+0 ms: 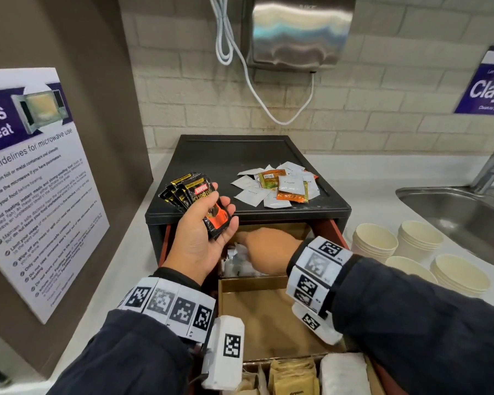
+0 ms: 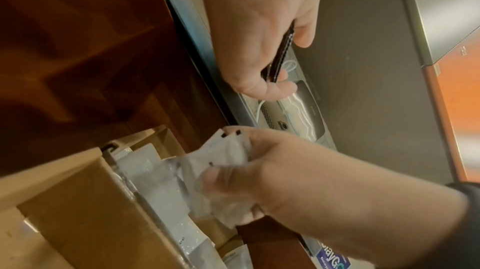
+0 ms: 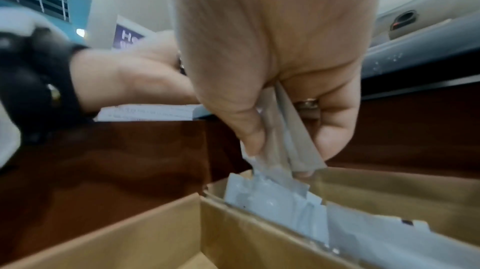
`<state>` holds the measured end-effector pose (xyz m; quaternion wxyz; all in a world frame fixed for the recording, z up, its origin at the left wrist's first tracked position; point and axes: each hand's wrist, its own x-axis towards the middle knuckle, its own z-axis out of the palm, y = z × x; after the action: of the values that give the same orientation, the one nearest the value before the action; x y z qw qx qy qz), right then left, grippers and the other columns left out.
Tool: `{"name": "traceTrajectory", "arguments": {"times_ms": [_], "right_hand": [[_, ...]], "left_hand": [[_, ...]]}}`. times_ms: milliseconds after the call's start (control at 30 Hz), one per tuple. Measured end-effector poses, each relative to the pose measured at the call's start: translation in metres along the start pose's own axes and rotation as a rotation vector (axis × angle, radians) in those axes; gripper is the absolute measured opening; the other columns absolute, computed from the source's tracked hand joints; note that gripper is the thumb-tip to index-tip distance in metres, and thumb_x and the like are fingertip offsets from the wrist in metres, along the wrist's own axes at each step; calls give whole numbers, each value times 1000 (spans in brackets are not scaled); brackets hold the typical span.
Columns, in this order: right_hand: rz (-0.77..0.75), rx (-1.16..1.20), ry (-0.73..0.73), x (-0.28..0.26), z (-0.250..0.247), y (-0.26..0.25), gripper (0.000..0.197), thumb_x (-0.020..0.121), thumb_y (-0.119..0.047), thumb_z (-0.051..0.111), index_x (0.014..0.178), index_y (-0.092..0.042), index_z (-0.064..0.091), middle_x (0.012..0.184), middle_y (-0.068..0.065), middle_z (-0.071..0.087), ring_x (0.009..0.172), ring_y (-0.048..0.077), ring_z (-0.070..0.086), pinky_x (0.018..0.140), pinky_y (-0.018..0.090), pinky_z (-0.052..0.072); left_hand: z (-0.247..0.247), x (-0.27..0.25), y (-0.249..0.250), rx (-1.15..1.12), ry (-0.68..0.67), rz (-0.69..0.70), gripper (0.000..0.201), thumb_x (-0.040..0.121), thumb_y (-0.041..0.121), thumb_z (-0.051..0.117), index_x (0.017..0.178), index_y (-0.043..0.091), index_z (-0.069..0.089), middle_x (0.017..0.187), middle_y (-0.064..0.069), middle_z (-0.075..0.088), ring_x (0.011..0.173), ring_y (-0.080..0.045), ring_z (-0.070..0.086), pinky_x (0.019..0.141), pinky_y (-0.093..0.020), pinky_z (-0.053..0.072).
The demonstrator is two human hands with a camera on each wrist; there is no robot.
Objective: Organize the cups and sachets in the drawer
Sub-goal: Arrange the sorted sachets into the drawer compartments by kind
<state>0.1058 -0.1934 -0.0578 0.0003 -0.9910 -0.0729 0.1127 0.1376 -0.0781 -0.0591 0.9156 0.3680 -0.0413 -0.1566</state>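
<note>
Left hand (image 1: 203, 223) palm up in front of the black cabinet (image 1: 248, 155), fingers curled around a fanned bunch of black sachets (image 1: 196, 199) with red and orange print. In the left wrist view I see them edge-on, pinched between thumb and fingers.

Right hand (image 1: 268, 246) reaches into the open drawer (image 1: 335, 232), at a cardboard compartment (image 1: 251, 280) near the back. In the right wrist view, thumb and fingers are closed on a few white sachets (image 3: 283, 142), held just above the rest of the white sachets lying in that compartment. I cannot tell the exact count in the pinch; blur.

The next cardboard compartment (image 1: 268, 317) toward me shows a bare brown floor. At the drawer's front edge I see tan packets (image 1: 294, 374) and a white bundle (image 1: 342, 372) in separate sections.

On the cabinet top: a loose pile of mixed sachets (image 1: 280, 186), white, orange and green-gold, overlapping one another, right of center.

Cups: 4 stacks of cream paper cups (image 1: 375, 240) upright on the white counter (image 1: 362, 172), right of the drawer, between it and the steel sink (image 1: 454, 209).

Both wrists carry bands of black-and-white markers (image 1: 169, 305). Wall: a steel hand dryer (image 1: 300, 29) with a white cord, and a microwave guidelines sign (image 1: 37, 181) on the left.
</note>
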Motion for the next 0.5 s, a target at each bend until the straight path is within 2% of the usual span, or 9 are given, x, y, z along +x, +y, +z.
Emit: {"name": "traceTrajectory", "arguments": {"times_ms": [100, 200, 267, 367, 500], "right_hand": [[89, -36, -93, 14, 11, -1, 45, 93, -13, 47, 137, -16, 36, 122, 14, 49, 113, 32, 51, 87, 37, 44], [161, 35, -115, 24, 14, -3, 48, 92, -23, 49, 138, -19, 34, 127, 14, 44, 120, 36, 44, 98, 47, 42], [148, 64, -115, 30, 16, -5, 49, 93, -27, 48, 139, -20, 33, 129, 14, 45, 122, 37, 41, 100, 48, 40], [140, 15, -157, 39, 23, -11, 54, 92, -38, 48, 141, -21, 31, 135, 10, 43, 127, 36, 38, 100, 45, 37], [167, -9, -219, 51, 34, -12, 50, 95, -41, 42, 141, -22, 33, 138, 8, 44, 127, 35, 41, 100, 47, 36]], "left_hand": [[0, 0, 0, 10, 5, 1, 18, 93, 20, 53, 110, 20, 59, 78, 0, 64, 80, -15, 61, 57, -23, 54], [0, 1, 0, 13, 8, 4, 19, 93, 19, 52, 111, 19, 58, 79, -1, 63, 80, -15, 61, 55, -23, 53], [0, 2, 0, 16, 14, 7, 20, 93, 20, 52, 112, 19, 58, 80, -1, 63, 79, -15, 61, 54, -22, 53], [0, 2, 1, 17, 10, 2, 17, 93, 20, 51, 107, 20, 61, 78, -1, 65, 79, -15, 62, 53, -22, 53], [0, 1, 1, 16, -7, -24, 19, 93, 21, 51, 109, 21, 61, 79, -1, 65, 79, -15, 62, 51, -21, 51]]}}
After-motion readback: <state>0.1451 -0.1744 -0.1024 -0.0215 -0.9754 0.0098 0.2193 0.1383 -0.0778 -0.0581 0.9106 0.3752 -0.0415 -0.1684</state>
